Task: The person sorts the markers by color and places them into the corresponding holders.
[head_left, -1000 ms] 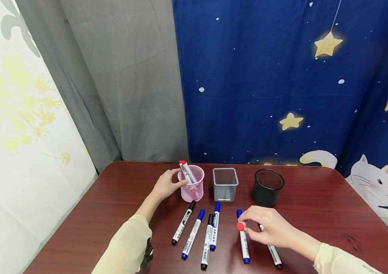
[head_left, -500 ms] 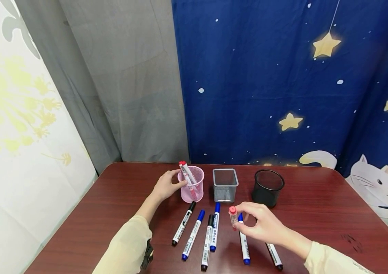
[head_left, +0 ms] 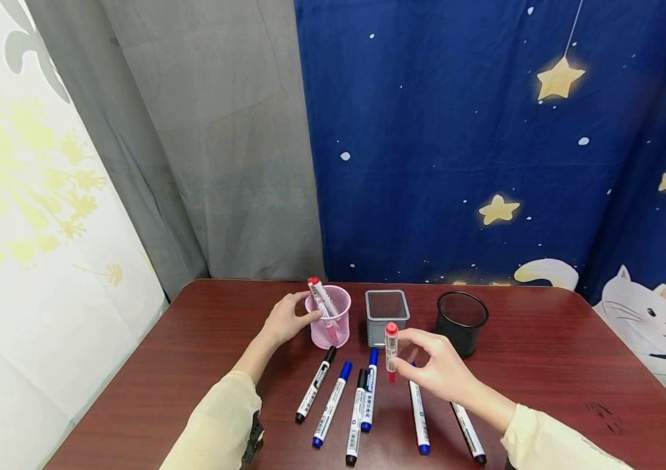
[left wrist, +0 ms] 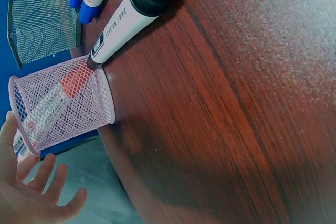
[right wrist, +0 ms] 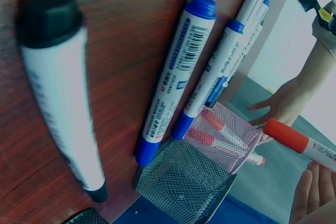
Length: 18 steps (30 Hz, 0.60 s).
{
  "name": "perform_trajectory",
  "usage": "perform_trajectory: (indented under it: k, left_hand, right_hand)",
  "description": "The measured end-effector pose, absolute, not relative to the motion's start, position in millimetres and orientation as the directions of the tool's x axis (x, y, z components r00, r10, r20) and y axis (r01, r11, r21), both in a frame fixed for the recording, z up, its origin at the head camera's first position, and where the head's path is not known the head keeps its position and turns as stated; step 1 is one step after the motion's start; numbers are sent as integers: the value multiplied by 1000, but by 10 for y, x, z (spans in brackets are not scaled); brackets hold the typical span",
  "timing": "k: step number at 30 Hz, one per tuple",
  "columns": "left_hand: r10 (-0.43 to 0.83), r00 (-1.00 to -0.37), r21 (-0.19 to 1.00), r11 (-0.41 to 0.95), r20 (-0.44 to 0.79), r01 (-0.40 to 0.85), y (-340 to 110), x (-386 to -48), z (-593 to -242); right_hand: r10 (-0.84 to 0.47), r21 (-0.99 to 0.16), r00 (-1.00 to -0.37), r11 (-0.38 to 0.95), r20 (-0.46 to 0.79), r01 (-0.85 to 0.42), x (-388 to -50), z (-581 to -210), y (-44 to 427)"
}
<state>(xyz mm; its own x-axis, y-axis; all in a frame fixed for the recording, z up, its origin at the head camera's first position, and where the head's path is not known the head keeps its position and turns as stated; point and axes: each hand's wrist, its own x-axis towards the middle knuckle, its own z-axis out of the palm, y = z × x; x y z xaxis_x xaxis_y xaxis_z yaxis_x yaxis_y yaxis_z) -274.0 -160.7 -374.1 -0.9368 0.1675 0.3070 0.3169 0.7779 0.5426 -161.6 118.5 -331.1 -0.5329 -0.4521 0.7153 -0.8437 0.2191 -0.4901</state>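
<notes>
My left hand [head_left: 286, 318] holds the rim of a pink mesh pen cup [head_left: 341, 330], thumb in front and fingers at its left side. Red-capped markers [head_left: 322, 299] lean inside that cup, and the left wrist view shows one through the mesh [left wrist: 50, 106]. Between thumb and fingertips, my right hand [head_left: 441, 369] pinches a red marker [head_left: 391, 346], upright above the table in front of the square grey mesh cup [head_left: 375, 329]. In the right wrist view its red end [right wrist: 286, 136] points toward the pink cup; part of the hand lies outside that frame.
A round black mesh cup [head_left: 456, 334] stands right of the grey one. Several blue and black markers lie in front of the cups, among them a black one [head_left: 315, 385] near the pink cup and a blue one [head_left: 419, 418] below my right hand. Curtains hang behind the table [head_left: 192, 365].
My right hand has lifted the red marker and carried it left and farther back, turning it more upright. The left hand stays at the pink cup.
</notes>
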Motion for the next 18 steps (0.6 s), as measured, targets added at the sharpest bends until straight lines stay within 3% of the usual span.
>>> perform_trajectory:
  k: [11, 18]
  left_hand:
    - [168, -937, 553, 769, 307, 319, -1616, -2737, -3745]
    - [169, -937, 555, 768, 306, 320, -1615, -2739, -3752]
  right_hand:
    - [-365, -559, -648, 329, 668, -761, -1945, -3473, 1118]
    - [-306, -605, -705, 366, 639, -707, -1975, -3304, 987]
